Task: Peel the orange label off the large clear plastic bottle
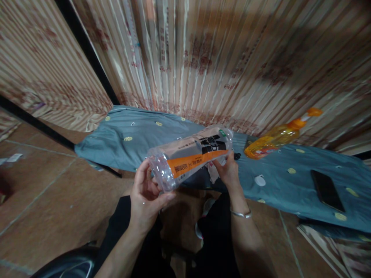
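Note:
Between my two hands lies a large clear plastic bottle (188,156), held on its side above the cloth-covered table. Its label is orange and black with printed characters, and I see no liquid inside. My left hand (150,193) curls around the lower left end, thumb beneath and fingers behind. At the other end my right hand (227,170) grips the near underside, its fingers partly hidden. A crumpled pale pink scrap (213,173) shows beside the right fingers; whether the hand touches it I cannot tell. Above the right hand stands a tilted orange pump bottle (272,139).
The narrow table has a blue-grey patterned cloth (145,129). On its right side lie a black phone (327,190) and a small white round piece (260,180). A pleated curtain (203,58) hangs behind, and a black metal pole (87,50) rises at the left.

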